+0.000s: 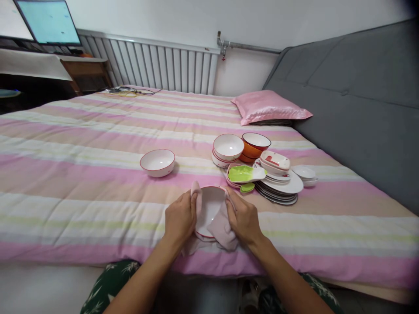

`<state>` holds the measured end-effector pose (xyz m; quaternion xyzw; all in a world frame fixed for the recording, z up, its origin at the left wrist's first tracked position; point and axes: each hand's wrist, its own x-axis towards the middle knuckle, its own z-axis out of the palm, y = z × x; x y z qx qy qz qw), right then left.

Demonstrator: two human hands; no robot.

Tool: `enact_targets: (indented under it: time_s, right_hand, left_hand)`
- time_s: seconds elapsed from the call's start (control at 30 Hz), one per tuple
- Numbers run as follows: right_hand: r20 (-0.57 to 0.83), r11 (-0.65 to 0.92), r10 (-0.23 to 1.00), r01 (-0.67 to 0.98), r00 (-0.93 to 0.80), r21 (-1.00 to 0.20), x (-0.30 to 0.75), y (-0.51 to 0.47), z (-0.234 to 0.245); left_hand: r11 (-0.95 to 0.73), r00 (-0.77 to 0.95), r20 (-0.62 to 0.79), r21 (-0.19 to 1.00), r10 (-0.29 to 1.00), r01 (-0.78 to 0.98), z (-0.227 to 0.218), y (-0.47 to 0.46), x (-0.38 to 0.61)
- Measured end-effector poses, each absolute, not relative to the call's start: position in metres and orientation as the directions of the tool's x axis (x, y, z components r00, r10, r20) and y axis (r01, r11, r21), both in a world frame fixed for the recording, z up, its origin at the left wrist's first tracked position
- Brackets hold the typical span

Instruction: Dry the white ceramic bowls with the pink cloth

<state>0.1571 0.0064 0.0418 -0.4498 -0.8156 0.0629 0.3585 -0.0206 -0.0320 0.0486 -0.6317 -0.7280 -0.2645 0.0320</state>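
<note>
A white bowl with a red rim (209, 205) is tilted toward me above the near edge of the bed. My left hand (179, 218) grips its left side, fingers curled round the rim over a pale pink cloth (221, 229). My right hand (244, 218) is closed on the same cloth and presses it against the bowl's right side and inside. Part of the cloth hangs below the bowl.
On the striped bedspread (98, 174) stand a lone white bowl (157, 162), stacked white bowls (228, 148), an orange bowl (254, 146), green leaf-shaped dishes (244, 174) and a stack of plates (281, 185). A pink pillow (268, 107) lies by the grey headboard (353, 87).
</note>
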Motion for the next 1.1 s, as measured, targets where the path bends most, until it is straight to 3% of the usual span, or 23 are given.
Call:
enact_targets:
  time_s: [0.13,0.23,0.4,0.7,1.1]
  right_hand:
    - [0.516,0.579,0.789,0.682,-0.332,-0.446,0.1567,0.0072,0.0415]
    - [0.494,0.560,0.807,0.685,-0.323,-0.467,0.1567,0.0074,0.0421]
    - [0.479,0.547,0.817,0.692,-0.320,-0.471,0.1563,0.0060,0.0442]
    - [0.506,0.597,0.781,0.677,-0.367,-0.431,0.1551,0.0022,0.0451]
    - [0.456,0.541,0.828,0.681,-0.327,-0.493,0.1534,0.0049,0.0450]
  left_hand:
    - [0.031,-0.251,0.337,0.542,0.908,0.840,0.0492,-0.0309,-0.0239]
    - [-0.020,-0.354,0.469,0.625,0.809,0.781,0.0470,-0.0288,-0.0260]
    - [-0.188,-0.312,0.700,0.538,0.642,0.821,0.0513,-0.0295,-0.0248]
    - [-0.345,-0.205,0.739,0.517,0.642,0.783,0.0547,-0.0314,-0.0225]
    - [-0.282,-0.265,0.644,0.617,0.718,0.735,0.0497,-0.0286,-0.0271]
